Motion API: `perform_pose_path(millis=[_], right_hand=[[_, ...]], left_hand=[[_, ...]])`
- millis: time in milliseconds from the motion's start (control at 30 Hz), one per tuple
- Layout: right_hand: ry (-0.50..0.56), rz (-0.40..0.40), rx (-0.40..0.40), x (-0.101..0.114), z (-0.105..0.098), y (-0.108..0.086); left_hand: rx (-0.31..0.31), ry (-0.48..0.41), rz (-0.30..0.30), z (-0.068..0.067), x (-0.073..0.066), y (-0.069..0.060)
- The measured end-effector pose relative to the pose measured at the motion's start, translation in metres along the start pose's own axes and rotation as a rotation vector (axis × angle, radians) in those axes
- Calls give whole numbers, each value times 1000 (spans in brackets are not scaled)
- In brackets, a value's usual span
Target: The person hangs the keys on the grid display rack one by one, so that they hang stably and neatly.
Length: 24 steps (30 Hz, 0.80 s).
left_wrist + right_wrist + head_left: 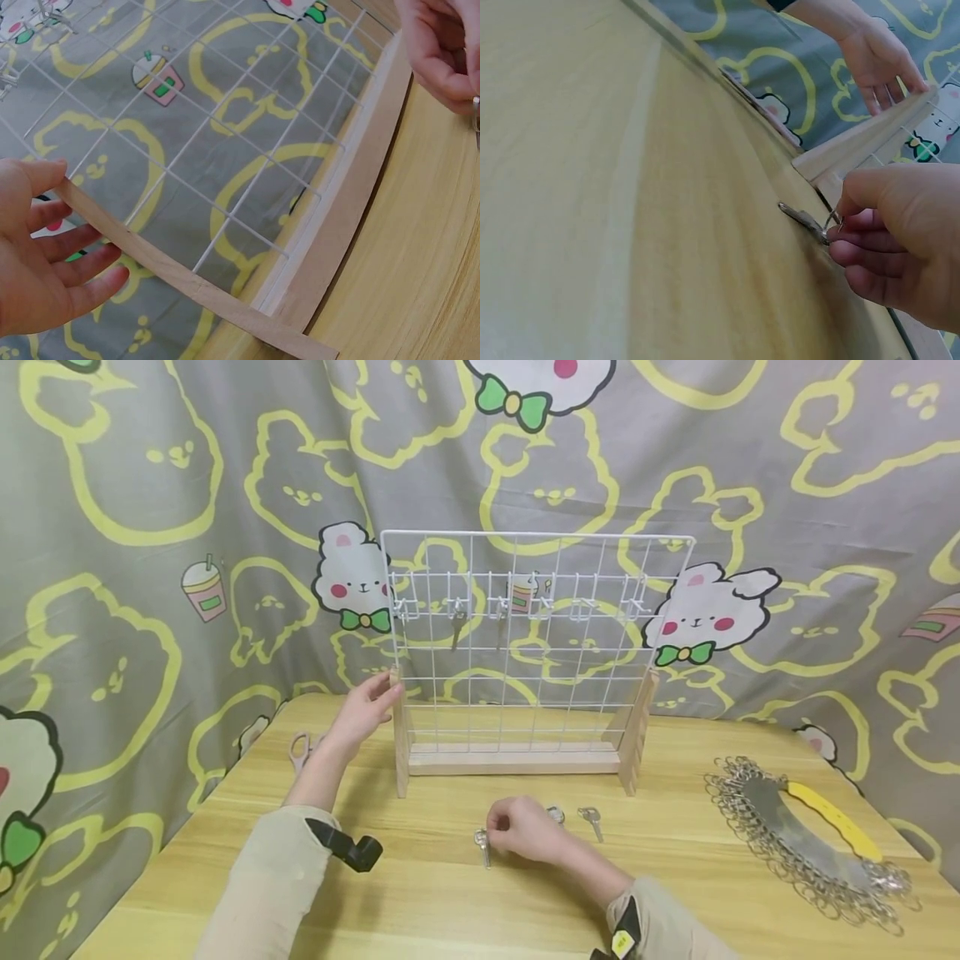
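Observation:
The left hand (369, 706) touches the top of the rack's left wooden post (401, 735); in the left wrist view its thumb rests on the post (165, 266) and its other fingers are spread behind it. Thumb and fingers of the right hand (900, 240) pinch the ring of a small key (802, 219), whose blade points away from the hand near the tabletop. From the head view this key (484, 850) is low in front of the white wire rack (502, 677). Two keys (458, 631) (501, 627) hang from hooks on the rack.
Another key (592, 820) lies on the table right of the right hand, with a metal item (556, 814) partly behind that hand. Scissors (300, 750) lie beside the left forearm. At the right is a yellow-handled holder (836, 818) ringed with many metal rings. A patterned curtain surrounds the table.

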State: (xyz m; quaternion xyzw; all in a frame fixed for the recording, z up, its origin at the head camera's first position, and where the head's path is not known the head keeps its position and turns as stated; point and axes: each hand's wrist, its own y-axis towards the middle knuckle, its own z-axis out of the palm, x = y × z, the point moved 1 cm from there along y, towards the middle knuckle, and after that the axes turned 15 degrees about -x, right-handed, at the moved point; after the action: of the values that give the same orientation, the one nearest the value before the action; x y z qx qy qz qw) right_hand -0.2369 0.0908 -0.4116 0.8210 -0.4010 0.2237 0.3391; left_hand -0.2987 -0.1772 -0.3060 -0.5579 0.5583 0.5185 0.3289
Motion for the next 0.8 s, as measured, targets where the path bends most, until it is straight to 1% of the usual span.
perform_pose_path(millis=[100,200,300,367,500,567,700,800], right_hand=[[42,78,4,-2,-3,1],[95,136,-9,-3,-5,2],[130,169,-9,-3,-7,2],[115,155,-9,-3,-9,3],[28,75,-41,-4,-17,5],[-15,52,-62,-4,-21,6],[-25,40,-84,-1,-32,8],[21,35,-88,3,-41,9]], left_hand=[[-4,12,3,-1,0,0],[-8,27,5,0,0,0],[-12,29,5,0,-1,0],[-12,32,5,0,-1,0],[-11,34,4,0,-1,0],[-9,33,5,0,0,0],[-10,30,0,1,-1,-1],[-12,27,-4,1,-2,-2]])
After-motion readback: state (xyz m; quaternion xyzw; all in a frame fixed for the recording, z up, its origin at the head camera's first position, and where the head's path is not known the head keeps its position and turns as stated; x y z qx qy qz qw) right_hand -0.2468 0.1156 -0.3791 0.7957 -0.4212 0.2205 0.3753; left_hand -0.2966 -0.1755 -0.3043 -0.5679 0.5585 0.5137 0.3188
